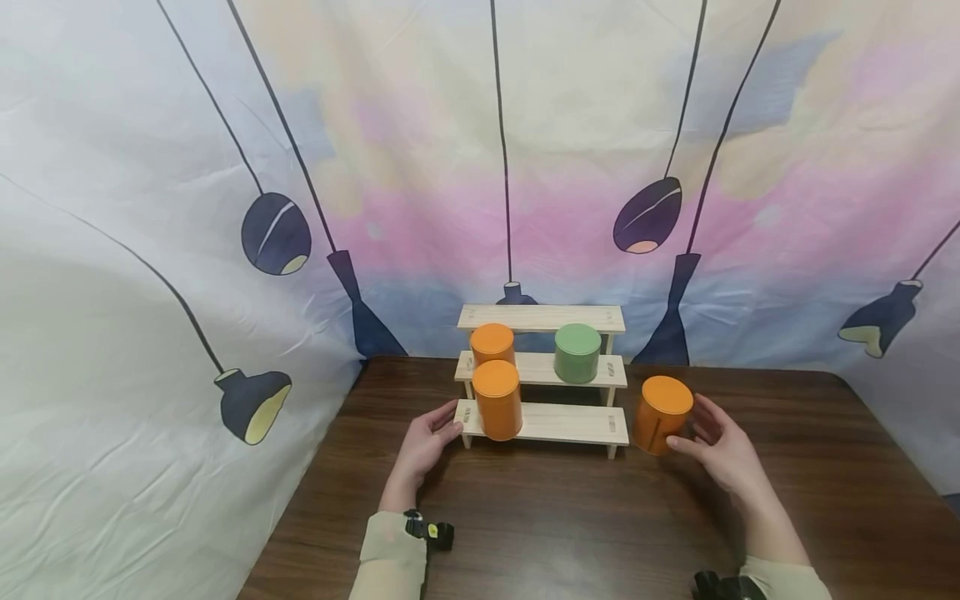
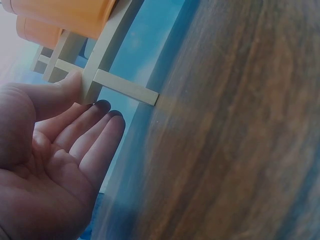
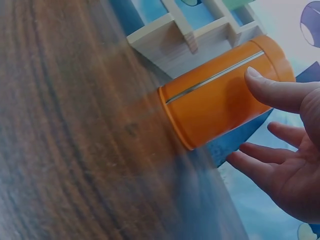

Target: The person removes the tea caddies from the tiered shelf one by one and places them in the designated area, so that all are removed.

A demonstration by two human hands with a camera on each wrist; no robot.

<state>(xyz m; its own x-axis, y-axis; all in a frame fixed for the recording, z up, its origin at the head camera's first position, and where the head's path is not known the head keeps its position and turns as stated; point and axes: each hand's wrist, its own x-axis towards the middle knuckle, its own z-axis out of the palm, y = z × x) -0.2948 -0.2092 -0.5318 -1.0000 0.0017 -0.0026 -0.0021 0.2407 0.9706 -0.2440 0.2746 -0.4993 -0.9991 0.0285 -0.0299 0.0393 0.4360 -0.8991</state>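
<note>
Right hand (image 1: 722, 450) seemingly touching orange tin (image 1: 662, 414)

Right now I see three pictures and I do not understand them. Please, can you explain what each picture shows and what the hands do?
No machine here: a person works with two bare hands. The large picture comes from a camera on the person's head; the other two come from cameras strapped to each wrist, so they look tilted.

On the dark wooden table stands a small wooden step shelf. It carries two orange tins and a green tin. A third orange tin stands on the table beside the shelf.

The left hand is open, its thumb touching the shelf's left end. The right hand is open beside the third tin; its thumb tip seems to touch it. Neither hand grips anything.
</note>
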